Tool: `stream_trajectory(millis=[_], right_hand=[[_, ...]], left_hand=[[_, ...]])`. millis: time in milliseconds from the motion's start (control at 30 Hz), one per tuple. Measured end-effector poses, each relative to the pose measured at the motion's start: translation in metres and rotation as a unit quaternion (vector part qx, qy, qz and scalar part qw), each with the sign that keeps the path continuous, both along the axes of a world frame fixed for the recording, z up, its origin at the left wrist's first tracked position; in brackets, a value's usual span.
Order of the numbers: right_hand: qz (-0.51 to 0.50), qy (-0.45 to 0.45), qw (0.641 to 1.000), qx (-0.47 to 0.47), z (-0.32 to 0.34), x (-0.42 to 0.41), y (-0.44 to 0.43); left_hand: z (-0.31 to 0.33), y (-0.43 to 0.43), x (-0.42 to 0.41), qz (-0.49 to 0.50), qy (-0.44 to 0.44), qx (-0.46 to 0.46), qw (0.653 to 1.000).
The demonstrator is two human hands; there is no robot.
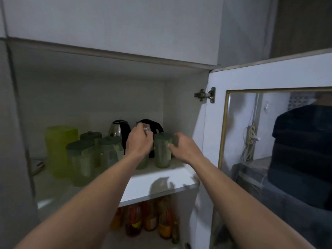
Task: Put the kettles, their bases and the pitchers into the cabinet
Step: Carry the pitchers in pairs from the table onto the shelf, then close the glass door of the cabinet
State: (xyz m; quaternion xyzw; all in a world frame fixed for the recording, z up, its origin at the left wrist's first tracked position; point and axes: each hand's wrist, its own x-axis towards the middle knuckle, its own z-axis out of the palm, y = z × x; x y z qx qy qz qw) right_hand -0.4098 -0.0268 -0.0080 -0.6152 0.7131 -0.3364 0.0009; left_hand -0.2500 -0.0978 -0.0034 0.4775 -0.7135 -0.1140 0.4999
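Observation:
The cabinet stands open, and on its white shelf (161, 186) are several green lidded pitchers and two steel kettles with black handles. One kettle (116, 131) stands at the back, the other kettle (157, 125) to its right. My right hand (185, 147) grips the rightmost pitcher (162, 153), thumb on its front, and the pitcher stands upright on the shelf. My left hand (140, 141) is closed over the top of the neighbouring pitcher (143, 163), whose lid it hides. Further left stand three more: a front pitcher (80, 159), a middle pitcher (109, 151) and a rear pitcher (90, 135). No kettle bases show.
A tall yellow-green container (59, 146) stands at the shelf's left. The glass-paned door (251, 78) hangs open on the right, close to my right forearm. Several bottles (149, 218) fill the shelf below. A small object (36, 165) lies at the far left.

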Motion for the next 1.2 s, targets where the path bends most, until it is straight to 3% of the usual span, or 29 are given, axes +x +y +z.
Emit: stream_trajectory(millis=[400, 600, 967, 1200], right_hand=[[-0.091, 0.106, 0.99, -0.024, 0.068, 0.007, 0.214], [-0.184, 0.163, 0.967, -0.065, 0.114, -0.024, 0.326], [-0.325, 0.294, 0.89, -0.123, 0.182, -0.1, 0.463], [-0.375, 0.277, 0.88, -0.094, 0.201, -0.16, 0.51]], left_hand=[[0.051, 0.133, 0.007, -0.15, -0.068, -0.089, 0.982], [0.086, 0.209, -0.057, -0.24, -0.04, -0.095, 0.965], [0.145, 0.345, -0.183, -0.332, -0.027, -0.155, 0.93], [0.168, 0.396, -0.248, -0.331, -0.088, -0.234, 0.91]])
